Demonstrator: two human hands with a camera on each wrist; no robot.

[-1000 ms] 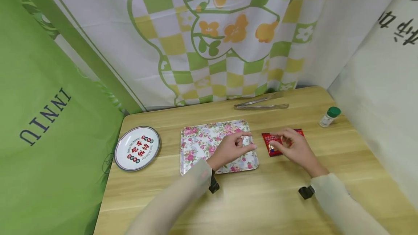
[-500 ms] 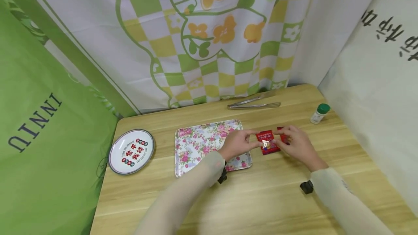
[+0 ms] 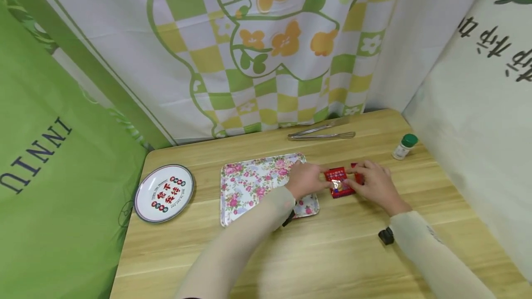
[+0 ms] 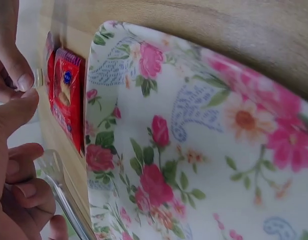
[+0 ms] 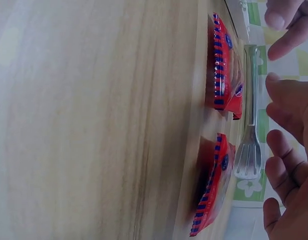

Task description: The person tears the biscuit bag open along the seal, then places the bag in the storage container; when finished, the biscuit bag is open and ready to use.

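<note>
Two red snack packets lie side by side on the table, the left one (image 3: 337, 182) mostly visible and the right one (image 3: 358, 176) partly behind my right hand (image 3: 374, 186). In the right wrist view both packets (image 5: 227, 67) rest on the wood, with the fingers above them. My left hand (image 3: 305, 180) is over the right side of a floral tray (image 3: 249, 188), thumb and forefinger extended towards the left packet. The right thumb and forefinger point back at it, fingertips near each other. Loosely bent, the fingers of both hands hold nothing.
Metal tongs (image 3: 320, 136) lie behind the tray near the curtain (image 3: 266, 91). A round plate with red lettering (image 3: 164, 193) sits on the left. A green-capped shaker bottle (image 3: 405, 146) stands at the right, near the white wall (image 3: 469, 128).
The hands have come closer together over the packets, which now show more between them. The head view has shifted slightly. The tray, plate and tongs have stayed put on the table.
</note>
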